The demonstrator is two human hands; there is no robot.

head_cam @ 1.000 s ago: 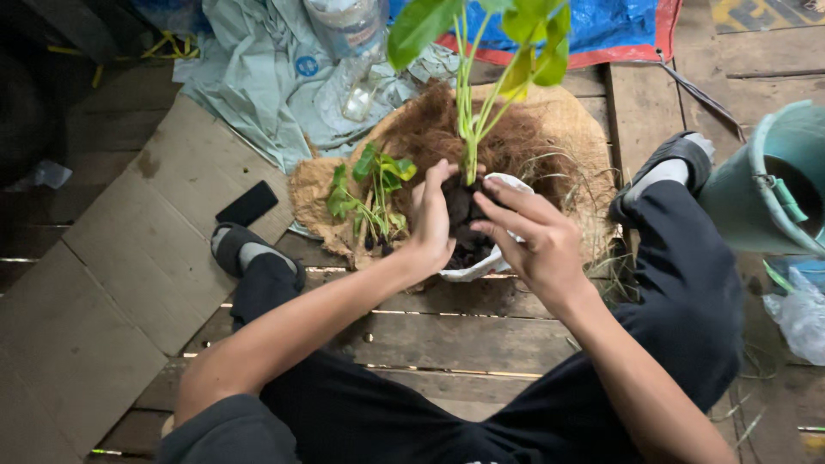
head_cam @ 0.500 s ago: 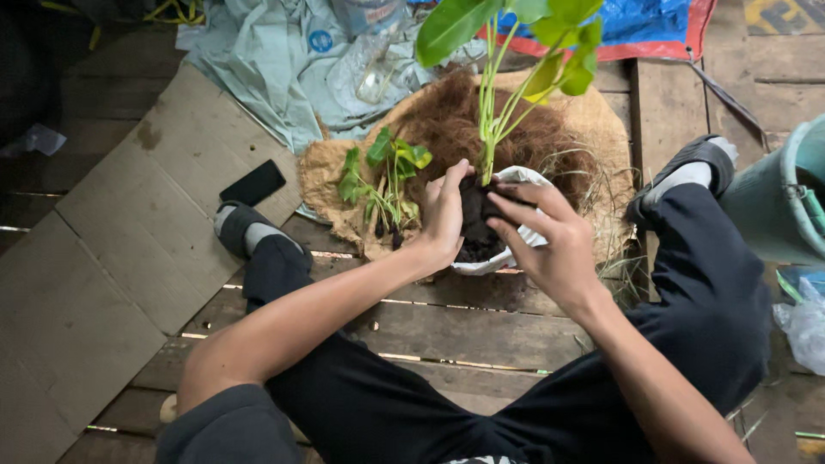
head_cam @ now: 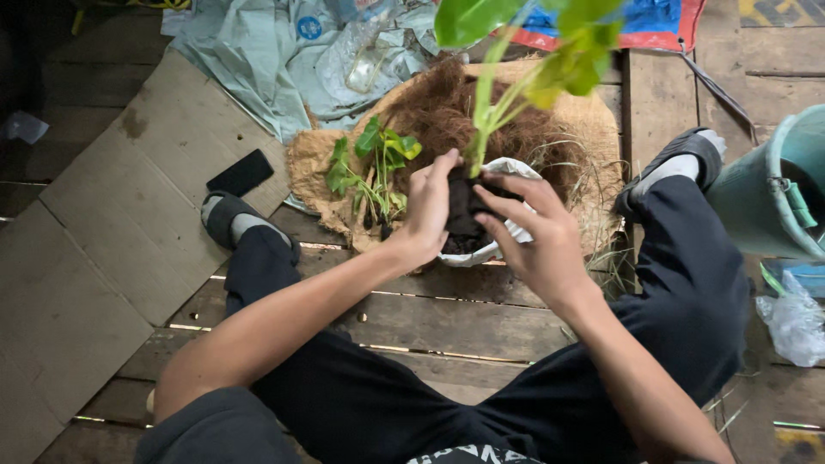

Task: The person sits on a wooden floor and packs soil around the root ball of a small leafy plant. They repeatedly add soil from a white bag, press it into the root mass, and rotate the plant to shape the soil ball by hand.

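My left hand (head_cam: 427, 206) and my right hand (head_cam: 534, 234) are both cupped around a dark ball of soil (head_cam: 465, 206) at the base of a tall green-leaved plant (head_cam: 550, 60). The soil ball sits in a white bag or pot (head_cam: 507, 167) with dark soil inside. Behind it lies a heap of brown coconut fibre (head_cam: 447, 107) on a piece of sacking. A smaller green plant (head_cam: 374, 163) lies just left of my left hand.
A black phone (head_cam: 241, 172) lies on cardboard (head_cam: 112, 215) at the left. A teal bucket (head_cam: 769, 185) stands at the right, with a plastic bag (head_cam: 795, 318) below it. Pale plastic sheeting (head_cam: 284, 60) is at the back. My legs in black trousers spread over wooden planks (head_cam: 430, 322).
Both hands stay pressed around the soil ball; the fingers have shifted slightly over it. The view has drifted a little, so the plant and hands sit a bit further right.
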